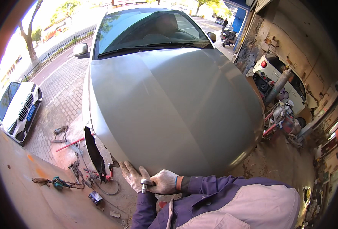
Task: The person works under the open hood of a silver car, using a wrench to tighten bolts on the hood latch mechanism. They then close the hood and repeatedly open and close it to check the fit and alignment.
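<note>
Silver car hood [169,110] in front of us, our left hand [132,175] in a dirty glove lying flat at its front edge, our right hand [164,182] closed around a small metal tool [144,186] just beside it, white car [16,108] parked far left.

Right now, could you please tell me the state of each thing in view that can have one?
Car bonnet: shut, front edge bare.
Left hand: gloved, flat against the bonnet's front edge.
Right hand: gloved, closed around a metal tool.
Black trim piece: hanging loose at the front corner.
White car: parked.
</note>
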Action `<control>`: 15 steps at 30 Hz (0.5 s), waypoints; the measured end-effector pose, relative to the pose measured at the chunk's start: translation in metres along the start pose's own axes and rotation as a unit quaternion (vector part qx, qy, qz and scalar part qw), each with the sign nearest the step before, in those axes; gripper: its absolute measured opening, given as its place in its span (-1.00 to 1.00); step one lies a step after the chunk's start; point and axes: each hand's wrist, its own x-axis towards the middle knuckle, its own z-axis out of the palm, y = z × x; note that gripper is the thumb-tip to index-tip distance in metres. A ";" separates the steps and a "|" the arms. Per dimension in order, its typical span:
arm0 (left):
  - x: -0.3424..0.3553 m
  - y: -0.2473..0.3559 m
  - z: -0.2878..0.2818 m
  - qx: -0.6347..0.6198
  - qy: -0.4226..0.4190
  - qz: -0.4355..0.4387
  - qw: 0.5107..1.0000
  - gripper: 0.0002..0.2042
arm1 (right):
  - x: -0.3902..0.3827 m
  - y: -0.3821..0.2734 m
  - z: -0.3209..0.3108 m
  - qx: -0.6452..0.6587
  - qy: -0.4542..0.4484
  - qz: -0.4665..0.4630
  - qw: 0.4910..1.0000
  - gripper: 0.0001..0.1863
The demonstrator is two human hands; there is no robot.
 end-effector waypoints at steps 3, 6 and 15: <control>-0.001 0.004 -0.004 -0.008 0.001 0.002 1.000 -0.19 | 0.000 0.002 0.000 -0.001 0.004 -0.013 1.000 -0.49; -0.001 0.006 -0.004 0.023 -0.016 -0.021 0.999 -0.18 | -0.002 0.002 -0.001 -0.006 0.004 -0.015 1.000 -0.52; 0.008 0.013 -0.014 -0.016 -0.058 -0.079 0.995 -0.18 | -0.052 0.015 -0.024 0.245 -0.003 0.097 0.965 -0.66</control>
